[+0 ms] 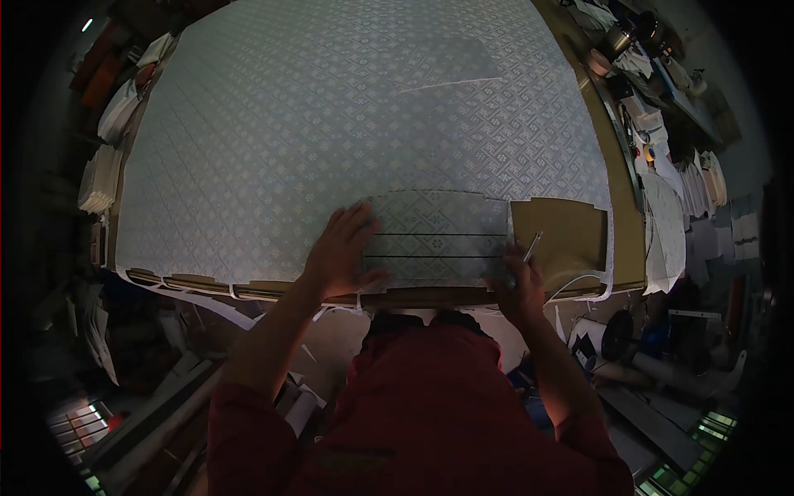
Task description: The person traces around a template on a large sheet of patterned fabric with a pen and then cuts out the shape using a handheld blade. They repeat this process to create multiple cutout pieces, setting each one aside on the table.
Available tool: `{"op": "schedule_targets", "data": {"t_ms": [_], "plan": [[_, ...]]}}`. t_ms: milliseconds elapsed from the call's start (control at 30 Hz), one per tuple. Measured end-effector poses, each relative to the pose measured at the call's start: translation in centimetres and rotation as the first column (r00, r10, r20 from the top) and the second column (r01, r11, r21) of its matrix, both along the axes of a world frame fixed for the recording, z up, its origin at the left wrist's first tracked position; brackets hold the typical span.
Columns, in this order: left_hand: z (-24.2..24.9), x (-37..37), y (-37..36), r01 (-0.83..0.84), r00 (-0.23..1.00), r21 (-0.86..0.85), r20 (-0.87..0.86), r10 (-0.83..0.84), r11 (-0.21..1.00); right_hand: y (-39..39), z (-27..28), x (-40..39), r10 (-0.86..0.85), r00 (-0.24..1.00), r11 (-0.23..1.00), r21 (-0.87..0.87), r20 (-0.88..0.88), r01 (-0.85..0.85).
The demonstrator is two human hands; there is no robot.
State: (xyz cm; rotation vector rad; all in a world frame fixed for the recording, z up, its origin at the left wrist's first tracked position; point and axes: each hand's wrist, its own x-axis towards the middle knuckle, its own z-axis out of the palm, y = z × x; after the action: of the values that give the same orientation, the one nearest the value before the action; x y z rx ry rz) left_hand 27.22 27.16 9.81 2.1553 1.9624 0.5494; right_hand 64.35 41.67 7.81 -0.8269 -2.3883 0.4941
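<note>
A large sheet of pale grey-green patterned fabric (331, 140) covers the work table. At its front edge lies a patterned panel (438, 219) with a gently curved top and two dark lines running across it. My left hand (341, 252) rests palm down at the panel's left end, open, with fingers spread. At the panel's right end, my right hand (523, 285) is closed around a slim silver tool (535, 245), its tip pointing up and away from me. The tool's lower part is hidden in my fingers.
A cut-out opening right of the panel bares the brown table surface (562, 231). Narrow fabric strips (219, 306) hang off the front edge. Stacks of folded material (99, 178) stand along the left side; papers, a metal pot (616, 41) and tools line the right.
</note>
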Motion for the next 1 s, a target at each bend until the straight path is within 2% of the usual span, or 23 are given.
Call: {"op": "schedule_targets", "data": {"t_ms": [167, 367, 467, 767, 1000], "plan": [[0.1, 0.0, 0.0, -0.005, 1.000, 0.000, 0.011, 0.005, 1.000, 0.0, -0.9, 0.4, 0.073, 0.997, 0.996, -0.057, 0.005, -0.073], [-0.6, 0.1, 0.0, 0.006, 0.999, 0.062, 0.036, -0.008, 0.998, 0.1, -0.4, 0.1, 0.048, 0.998, 0.999, -0.027, 0.047, -0.047], [-0.5, 0.0, 0.1, 0.019, 0.998, 0.078, 0.050, -0.023, 0.997, 0.2, -0.2, 0.1, 0.056, 0.998, 0.997, -0.054, -0.003, -0.056], [-0.6, 0.0, 0.0, 0.019, 0.999, 0.071, 0.032, -0.021, 0.997, 0.2, -0.3, 0.0, 0.048, 0.998, 0.993, -0.107, -0.044, -0.052], [-0.4, 0.1, 0.1, 0.006, 0.999, 0.079, 0.043, -0.010, 0.997, 0.2, -0.3, 0.1, 0.054, 0.998, 0.996, -0.069, -0.033, -0.057]]}}
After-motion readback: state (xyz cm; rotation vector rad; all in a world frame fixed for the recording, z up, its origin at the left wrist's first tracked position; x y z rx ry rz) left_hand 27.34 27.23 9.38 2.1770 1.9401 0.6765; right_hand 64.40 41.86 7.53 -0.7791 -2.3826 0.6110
